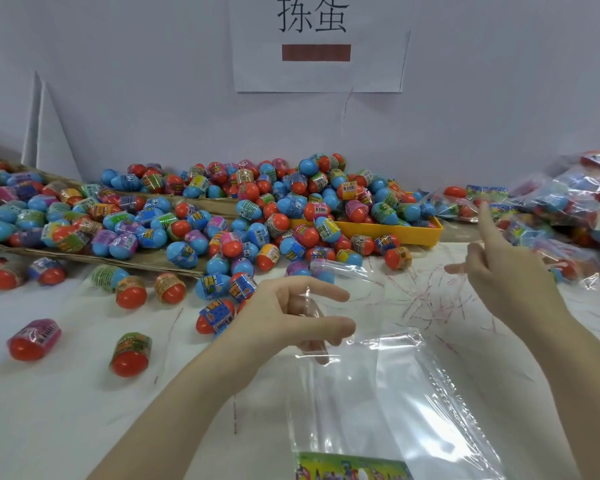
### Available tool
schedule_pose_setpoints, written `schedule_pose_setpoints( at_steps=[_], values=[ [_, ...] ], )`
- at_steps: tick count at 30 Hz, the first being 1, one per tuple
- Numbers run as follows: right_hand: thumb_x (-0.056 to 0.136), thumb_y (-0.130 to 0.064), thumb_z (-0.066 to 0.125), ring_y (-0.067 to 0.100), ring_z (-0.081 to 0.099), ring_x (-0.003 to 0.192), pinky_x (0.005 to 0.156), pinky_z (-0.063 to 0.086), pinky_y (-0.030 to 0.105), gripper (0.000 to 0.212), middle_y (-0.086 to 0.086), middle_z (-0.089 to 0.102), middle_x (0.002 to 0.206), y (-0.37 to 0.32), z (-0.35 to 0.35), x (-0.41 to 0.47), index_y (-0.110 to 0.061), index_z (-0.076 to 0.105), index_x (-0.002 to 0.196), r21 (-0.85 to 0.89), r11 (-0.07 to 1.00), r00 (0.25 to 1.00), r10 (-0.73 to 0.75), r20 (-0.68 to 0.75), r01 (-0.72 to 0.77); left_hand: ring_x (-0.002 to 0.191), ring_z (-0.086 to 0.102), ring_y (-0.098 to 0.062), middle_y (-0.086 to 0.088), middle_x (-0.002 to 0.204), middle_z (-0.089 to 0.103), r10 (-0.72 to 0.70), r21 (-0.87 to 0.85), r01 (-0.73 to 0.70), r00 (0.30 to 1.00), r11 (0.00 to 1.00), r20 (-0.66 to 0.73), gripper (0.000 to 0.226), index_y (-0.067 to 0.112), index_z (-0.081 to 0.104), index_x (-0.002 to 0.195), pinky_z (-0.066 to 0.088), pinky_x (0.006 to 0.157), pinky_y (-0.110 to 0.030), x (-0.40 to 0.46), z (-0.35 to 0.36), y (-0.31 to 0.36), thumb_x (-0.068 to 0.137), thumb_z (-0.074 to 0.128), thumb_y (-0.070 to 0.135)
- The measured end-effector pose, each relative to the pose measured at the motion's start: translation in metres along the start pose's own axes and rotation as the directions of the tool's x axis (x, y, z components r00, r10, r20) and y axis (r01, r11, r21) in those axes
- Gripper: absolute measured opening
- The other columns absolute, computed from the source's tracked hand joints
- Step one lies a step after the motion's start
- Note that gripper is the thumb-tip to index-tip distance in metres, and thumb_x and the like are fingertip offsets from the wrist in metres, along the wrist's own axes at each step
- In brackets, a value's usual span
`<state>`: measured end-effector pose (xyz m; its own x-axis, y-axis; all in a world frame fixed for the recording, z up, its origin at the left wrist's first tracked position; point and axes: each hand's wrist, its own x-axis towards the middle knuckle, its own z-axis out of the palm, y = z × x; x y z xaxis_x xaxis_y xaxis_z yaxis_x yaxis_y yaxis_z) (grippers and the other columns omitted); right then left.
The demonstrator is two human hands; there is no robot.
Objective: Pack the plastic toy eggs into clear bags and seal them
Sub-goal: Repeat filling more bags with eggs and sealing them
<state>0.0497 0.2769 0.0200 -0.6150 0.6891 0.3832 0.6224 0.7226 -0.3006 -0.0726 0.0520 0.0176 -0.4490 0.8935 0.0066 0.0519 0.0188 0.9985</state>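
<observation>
A clear bag (pixel 395 393) lies open on the white table (pixel 84 410) in front of me, with a colourful printed card (pixel 350 467) inside at its near end. My left hand (pixel 284 320) holds the bag's mouth at the left, plastic caught between thumb and fingers. My right hand (pixel 499 275) pinches the thin plastic flap at the far right of the mouth, index finger raised. A large heap of plastic toy eggs (pixel 257 209), blue and red with bright wrappers, lies just beyond. None is in the bag.
The eggs spill over flattened cardboard (pixel 118 261) at the left and a yellow tray (pixel 413 232) at the back. Filled clear bags (pixel 568 209) pile up at the right. Loose eggs (pixel 130 355) lie at the front left. A paper sign (pixel 316 39) hangs on the wall.
</observation>
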Motion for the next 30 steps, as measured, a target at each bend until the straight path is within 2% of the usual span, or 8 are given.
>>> schedule_pose_setpoints(
  at_steps=[3,6,11,16,19,22,26,30],
  values=[
    [0.085,-0.007,0.058,0.026,0.059,0.087,0.099,0.034,0.058,0.087,0.013,0.060,0.114,0.000,-0.005,0.002,-0.026,0.001,0.147,0.046,0.999,0.999,-0.017,-0.036,0.019,0.052,0.064,-0.014,-0.002,0.058,0.067,0.016,0.001,-0.016,0.999,1.000,-0.035,0.031,0.028,0.073,0.084,0.051,0.053,-0.020,0.000,-0.001,-0.001,0.053,0.079,0.029],
    [0.065,-0.009,0.081,0.024,0.021,0.139,0.109,0.008,0.059,0.135,-0.009,-0.036,0.146,-0.006,-0.009,-0.002,-0.051,-0.034,0.124,-0.101,0.993,0.998,-0.055,0.036,0.059,0.051,0.063,-0.012,-0.002,0.057,0.067,0.032,-0.010,-0.033,0.997,0.999,-0.072,0.032,0.024,0.072,0.083,0.048,0.050,-0.018,0.001,-0.001,-0.002,0.052,0.079,0.028],
    [0.070,-0.066,0.048,0.016,0.070,0.078,0.080,0.055,0.035,0.092,0.004,0.069,0.107,-0.002,-0.030,-0.011,-0.021,0.021,0.145,0.623,0.779,0.974,-0.191,0.125,0.073,0.053,0.062,-0.011,0.001,0.053,0.065,0.065,-0.007,-0.067,0.991,0.998,-0.120,0.036,0.023,0.072,0.083,0.053,0.056,-0.020,0.002,-0.002,-0.002,0.049,0.078,0.030],
    [0.066,-0.076,0.044,0.032,0.014,0.140,0.109,0.011,0.057,0.099,0.011,0.015,0.154,-0.022,-0.025,-0.018,-0.011,0.036,0.140,0.424,0.900,0.986,0.147,-0.078,-0.101,0.050,0.060,-0.010,0.002,0.051,0.063,0.097,-0.022,-0.102,0.980,0.995,-0.173,0.036,0.021,0.071,0.085,0.052,0.054,-0.020,0.001,-0.001,-0.001,0.050,0.077,0.027],
    [0.052,-0.090,0.034,0.015,0.062,0.100,0.096,0.046,0.043,0.108,-0.013,0.060,0.119,-0.036,-0.018,-0.016,-0.020,0.045,0.133,0.778,0.626,0.995,0.104,-0.013,-0.056,0.040,0.053,-0.008,0.003,0.047,0.058,0.148,-0.084,-0.181,0.942,0.980,-0.301,0.031,0.022,0.070,0.081,0.046,0.044,-0.017,0.001,0.002,0.001,0.050,0.076,0.021],
    [0.070,-0.081,0.033,0.005,0.056,0.044,0.047,0.045,0.018,0.084,-0.004,0.066,0.057,-0.060,-0.009,-0.030,-0.007,0.068,0.084,0.717,0.689,0.993,-0.114,-0.030,0.101,0.036,0.046,-0.006,0.005,0.042,0.051,0.245,-0.024,-0.295,0.833,0.955,-0.496,0.032,0.021,0.066,0.081,0.040,0.039,-0.015,0.001,0.005,0.001,0.051,0.075,0.024],
    [0.060,-0.071,0.055,-0.008,0.059,0.085,0.070,0.046,0.009,0.054,-0.025,0.066,0.092,-0.096,0.003,-0.059,-0.042,0.062,0.104,0.723,0.629,0.879,-0.472,0.063,0.286,0.046,0.055,-0.014,-0.006,0.057,0.059,0.442,0.224,-0.399,0.624,0.889,-0.645,0.026,0.028,0.062,0.082,0.046,0.043,-0.021,-0.001,0.010,0.003,0.059,0.072,0.034],
    [0.069,-0.036,0.077,-0.004,0.058,0.101,0.083,0.046,0.014,0.060,-0.020,0.064,0.109,-0.105,0.011,-0.065,-0.045,0.044,0.118,0.724,0.599,0.829,-0.555,0.068,0.342,0.058,0.066,-0.005,0.006,0.071,0.070,0.452,0.101,-0.477,0.713,0.873,-0.536,0.043,0.033,0.060,0.095,0.049,0.052,-0.013,-0.002,0.017,0.005,0.066,0.063,0.064]
  ],
)
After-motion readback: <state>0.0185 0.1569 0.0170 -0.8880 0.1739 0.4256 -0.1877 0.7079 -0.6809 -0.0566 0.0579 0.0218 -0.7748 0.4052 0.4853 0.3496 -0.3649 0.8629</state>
